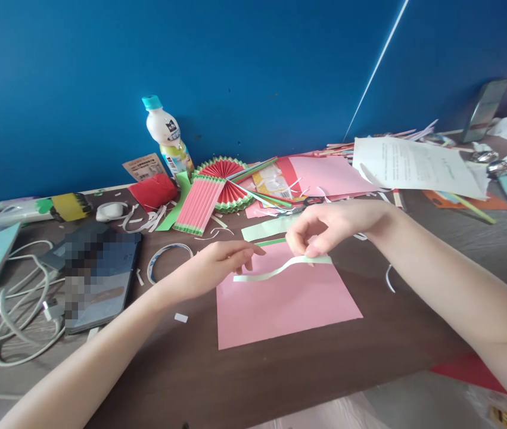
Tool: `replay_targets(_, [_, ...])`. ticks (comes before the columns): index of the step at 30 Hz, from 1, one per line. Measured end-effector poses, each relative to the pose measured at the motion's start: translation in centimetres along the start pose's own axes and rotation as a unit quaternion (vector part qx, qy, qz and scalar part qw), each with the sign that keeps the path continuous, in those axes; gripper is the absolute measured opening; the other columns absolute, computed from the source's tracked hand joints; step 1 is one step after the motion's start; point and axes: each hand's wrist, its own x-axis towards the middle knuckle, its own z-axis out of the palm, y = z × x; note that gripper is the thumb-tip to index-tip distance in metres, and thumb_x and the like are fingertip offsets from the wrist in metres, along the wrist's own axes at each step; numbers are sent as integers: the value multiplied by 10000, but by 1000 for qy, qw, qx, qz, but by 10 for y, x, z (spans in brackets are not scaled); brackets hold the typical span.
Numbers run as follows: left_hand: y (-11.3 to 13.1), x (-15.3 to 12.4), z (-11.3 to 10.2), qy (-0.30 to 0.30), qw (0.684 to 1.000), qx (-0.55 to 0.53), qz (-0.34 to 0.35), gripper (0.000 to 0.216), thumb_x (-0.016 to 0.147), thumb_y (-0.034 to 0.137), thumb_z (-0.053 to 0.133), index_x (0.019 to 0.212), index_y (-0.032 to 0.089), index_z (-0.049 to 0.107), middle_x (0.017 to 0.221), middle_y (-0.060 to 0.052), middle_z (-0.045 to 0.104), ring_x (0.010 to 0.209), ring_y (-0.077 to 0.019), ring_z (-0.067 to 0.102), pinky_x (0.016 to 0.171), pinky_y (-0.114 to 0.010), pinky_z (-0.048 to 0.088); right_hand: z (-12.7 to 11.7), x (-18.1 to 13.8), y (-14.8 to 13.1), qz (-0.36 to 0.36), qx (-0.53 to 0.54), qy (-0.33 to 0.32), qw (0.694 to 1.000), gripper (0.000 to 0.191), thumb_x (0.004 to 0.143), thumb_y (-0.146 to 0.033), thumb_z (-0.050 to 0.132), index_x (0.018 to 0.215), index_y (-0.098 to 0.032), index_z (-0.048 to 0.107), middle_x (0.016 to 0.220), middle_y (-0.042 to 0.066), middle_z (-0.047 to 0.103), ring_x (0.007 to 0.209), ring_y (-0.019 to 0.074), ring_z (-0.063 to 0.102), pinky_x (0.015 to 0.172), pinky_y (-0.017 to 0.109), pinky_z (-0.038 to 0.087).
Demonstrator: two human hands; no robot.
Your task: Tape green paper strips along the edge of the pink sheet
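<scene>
A pink sheet of paper [280,316] lies on the dark table, with a green band [271,242] along its far edge. Above the sheet, my right hand [324,229] pinches a narrow pale green paper strip [275,273] near its right end. The strip bends in a gentle wave towards the left. My left hand [221,265] hovers by the strip's left part, palm down, fingers loosely stretched and apart, holding nothing. Just beyond the pink sheet is a wider pale green paper piece [264,229], partly hidden by my right hand.
Behind lie a folded red and green paper fan [224,173], a pleated pink piece [197,205] and a bottle [168,134]. A roll of tape [152,265], a tablet [105,286] and cables [0,322] are left. Printed paper [418,164] lies back right, before a blue wall [253,65].
</scene>
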Motion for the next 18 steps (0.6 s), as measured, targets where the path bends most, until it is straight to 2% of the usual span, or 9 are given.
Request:
replay_targets(4, [-5, 3, 0, -16, 999, 42, 11, 295, 861, 366, 431, 1015, 252, 656, 964, -21, 631, 836, -144, 584, 739, -233, 443, -2, -1, 0, -8, -2, -12, 1000, 78, 765, -240, 596, 732, -185, 639, 710, -4, 633, 667, 111, 548, 647, 242, 438])
replay_targets(9, [-8, 6, 6, -49, 997, 60, 19, 250, 849, 299, 455, 950, 236, 675, 950, -22, 595, 777, -122, 563, 693, -216, 421, -6, -1, 3, -16, -25, -14, 999, 97, 778, -266, 579, 744, -188, 625, 734, 3, 645, 686, 117, 559, 661, 251, 441])
replay_targets(15, [-5, 6, 9, -59, 993, 95, 27, 192, 820, 264, 469, 718, 188, 613, 776, 13, 565, 714, -114, 516, 665, -208, 388, -9, -4, 5, -5, -37, -11, 999, 110, 774, -279, 584, 733, -180, 608, 673, -5, 600, 664, 115, 537, 645, 249, 421])
replay_targets(18, [-6, 5, 0, -74, 991, 109, 10, 211, 820, 298, 445, 718, 190, 595, 744, 17, 564, 688, -121, 502, 642, -213, 386, -11, -3, 9, 26, -51, 4, 998, 120, 770, -281, 577, 709, -179, 588, 631, -24, 553, 605, 97, 499, 598, 234, 387])
